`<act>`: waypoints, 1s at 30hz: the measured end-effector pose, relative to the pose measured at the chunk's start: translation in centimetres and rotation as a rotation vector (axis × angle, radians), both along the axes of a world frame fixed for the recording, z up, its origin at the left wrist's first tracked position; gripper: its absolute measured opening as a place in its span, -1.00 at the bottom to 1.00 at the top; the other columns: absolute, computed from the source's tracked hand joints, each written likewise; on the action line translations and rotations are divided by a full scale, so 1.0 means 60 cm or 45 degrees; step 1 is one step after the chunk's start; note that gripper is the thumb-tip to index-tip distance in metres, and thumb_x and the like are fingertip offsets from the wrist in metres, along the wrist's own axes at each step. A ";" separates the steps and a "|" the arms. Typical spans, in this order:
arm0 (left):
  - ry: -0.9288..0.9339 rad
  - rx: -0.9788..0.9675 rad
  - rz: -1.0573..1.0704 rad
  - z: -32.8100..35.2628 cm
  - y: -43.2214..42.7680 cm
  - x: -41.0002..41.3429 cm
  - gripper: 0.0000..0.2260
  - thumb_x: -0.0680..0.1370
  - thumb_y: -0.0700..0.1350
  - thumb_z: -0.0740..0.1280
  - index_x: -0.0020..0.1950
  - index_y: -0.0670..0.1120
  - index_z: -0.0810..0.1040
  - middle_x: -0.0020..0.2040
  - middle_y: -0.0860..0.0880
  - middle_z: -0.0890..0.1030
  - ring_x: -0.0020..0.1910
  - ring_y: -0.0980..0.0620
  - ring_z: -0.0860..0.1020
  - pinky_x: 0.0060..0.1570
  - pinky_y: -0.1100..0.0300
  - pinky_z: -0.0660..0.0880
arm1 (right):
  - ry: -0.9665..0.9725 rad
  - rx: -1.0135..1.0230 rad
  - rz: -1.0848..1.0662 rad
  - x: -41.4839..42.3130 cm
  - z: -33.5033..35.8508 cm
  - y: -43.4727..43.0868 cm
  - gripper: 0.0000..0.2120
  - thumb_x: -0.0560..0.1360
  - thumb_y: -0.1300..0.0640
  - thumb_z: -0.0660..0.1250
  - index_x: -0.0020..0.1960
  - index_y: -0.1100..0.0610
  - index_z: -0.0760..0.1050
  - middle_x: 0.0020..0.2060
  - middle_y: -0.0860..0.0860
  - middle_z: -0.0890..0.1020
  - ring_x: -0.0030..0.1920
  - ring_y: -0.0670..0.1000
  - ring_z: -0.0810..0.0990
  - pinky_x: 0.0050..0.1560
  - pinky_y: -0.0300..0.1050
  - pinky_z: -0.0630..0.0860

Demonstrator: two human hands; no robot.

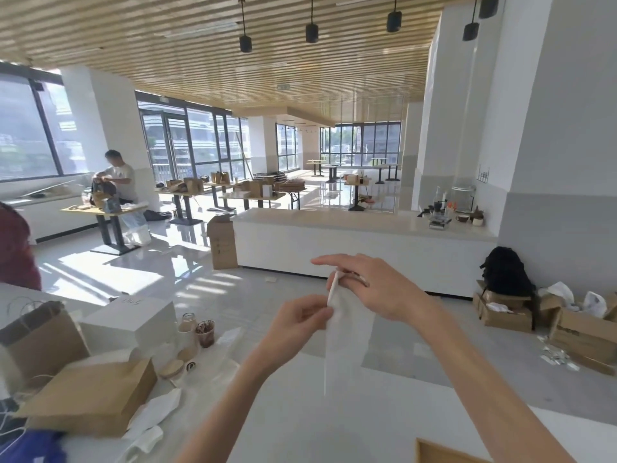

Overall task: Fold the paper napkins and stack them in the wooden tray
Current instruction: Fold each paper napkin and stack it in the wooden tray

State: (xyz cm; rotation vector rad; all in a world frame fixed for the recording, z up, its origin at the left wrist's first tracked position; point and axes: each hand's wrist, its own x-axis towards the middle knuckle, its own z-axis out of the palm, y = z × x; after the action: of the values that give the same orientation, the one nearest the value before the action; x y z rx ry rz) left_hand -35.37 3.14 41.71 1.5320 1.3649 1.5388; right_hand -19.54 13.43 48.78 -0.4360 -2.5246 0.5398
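Here, both hands are raised above the white tabletop (334, 416) with a white paper napkin (349, 329) hanging between them. The left grip (297, 324) is curled and pinches the napkin's left edge just below its top corner. The right grip (377, 289) holds the top corner between thumb and bent fingers, with the index finger stretched out straight above it. The napkin dangles in the air, narrowing to a point near the tabletop, clear of the surface. A corner of the wooden tray (440, 452) shows at the bottom edge, well below the napkin. To the left lie a flat brown paper bag (96, 392), a white box (130, 320) and loose napkins (157, 414).
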 end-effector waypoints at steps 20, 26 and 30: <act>-0.257 0.061 0.832 0.005 -0.247 -0.116 -0.89 0.64 -0.20 0.27 0.07 -0.18 0.58 -0.14 -0.10 0.69 -0.21 0.06 0.63 -0.21 0.20 0.57 | 0.077 -1.303 0.528 -0.194 -0.132 -0.128 -0.63 0.52 -0.24 0.34 0.28 -0.17 0.56 0.26 -0.07 0.64 0.26 -0.04 0.62 0.33 0.15 0.47; -0.199 0.119 1.137 0.035 -0.372 -0.143 -0.87 0.66 -0.16 0.25 0.11 -0.18 0.54 -0.12 -0.07 0.73 -0.16 0.01 0.68 -0.20 0.15 0.62 | 0.197 -1.449 0.620 -0.273 -0.109 -0.243 -0.75 0.54 0.07 0.37 0.16 0.14 0.65 0.10 0.13 0.72 0.02 0.05 0.70 0.09 0.03 0.55; -0.188 0.134 1.213 0.066 -0.440 -0.147 -0.87 0.62 -0.11 0.31 0.15 -0.08 0.52 -0.02 -0.14 0.73 -0.06 -0.13 0.71 -0.06 -0.04 0.65 | 0.258 -1.440 0.711 -0.307 -0.069 -0.304 -0.79 0.55 0.10 0.39 0.15 0.13 0.65 0.03 0.08 0.74 0.01 0.08 0.70 -0.01 0.00 0.62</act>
State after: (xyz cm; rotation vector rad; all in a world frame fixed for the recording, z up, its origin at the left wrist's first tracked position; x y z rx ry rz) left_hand -44.17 -23.26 45.66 0.7770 2.0935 2.2225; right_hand -37.96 -4.81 44.64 -0.0114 -1.8868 2.0986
